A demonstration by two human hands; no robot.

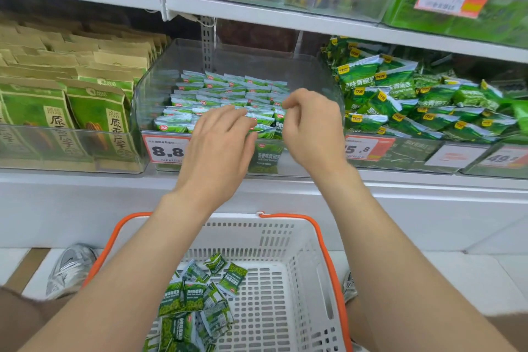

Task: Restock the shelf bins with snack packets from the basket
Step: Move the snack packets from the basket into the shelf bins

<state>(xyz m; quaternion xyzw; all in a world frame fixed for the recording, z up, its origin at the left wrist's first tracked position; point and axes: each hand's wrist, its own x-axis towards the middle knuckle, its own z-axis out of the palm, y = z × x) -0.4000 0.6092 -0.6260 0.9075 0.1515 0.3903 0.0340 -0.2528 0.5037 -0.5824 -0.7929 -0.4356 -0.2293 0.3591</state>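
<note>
A clear shelf bin (160, 86) holds several rows of small green-and-white snack packets (223, 88) standing on edge. My left hand (220, 146) reaches over the bin's front wall, its fingers nearly straight and resting on the front rows. My right hand (311, 126) is over the bin's right front corner with curled fingers; its thumb and forefinger pinch the top edge of a packet (278, 117) there. Below my arms, a white basket (285, 240) with orange handles holds several loose green packets (194, 297) at its left side.
A bin of larger green and brown bags (94, 111) stands to the left. A bin heaped with green pea packets (400, 100) stands to the right. A white shelf board (285, 18) runs just above the bins. A price label reading 8.8 (165, 150) is on the bin front. A grey shoe (71, 268) is on the floor.
</note>
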